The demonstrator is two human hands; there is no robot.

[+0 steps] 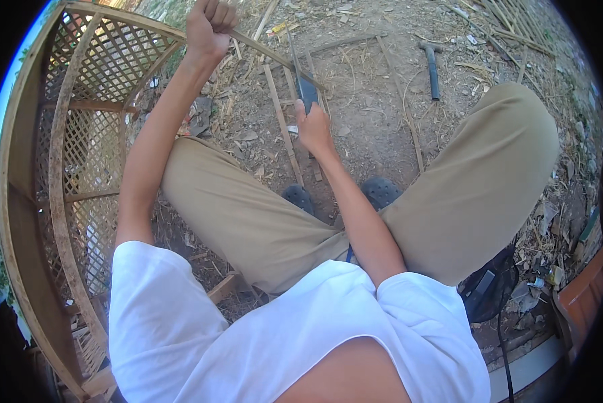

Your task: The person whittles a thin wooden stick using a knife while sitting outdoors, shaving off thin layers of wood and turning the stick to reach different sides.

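My left hand (211, 27), raised at the top left, is closed in a fist around one end of a thin wooden strip (264, 50). The strip slopes down to the right and crosses the blade of a hand tool. My right hand (315, 129) grips that tool's dark handle (307, 93), in front of my knees. Its long narrow blade points away from me; seen nearly edge-on, it may be a saw, but its teeth do not show. More wooden strips (282, 124) lie on the ground just left of my right hand.
A wooden lattice frame (60, 154) stands along my left side. On the dirt lies a hammer (433, 70) with a dark handle, beyond my right knee. Thin sticks (405, 107) and scraps are scattered about. A black bag (486, 289) and an orange-brown piece (583, 299) are at the right.
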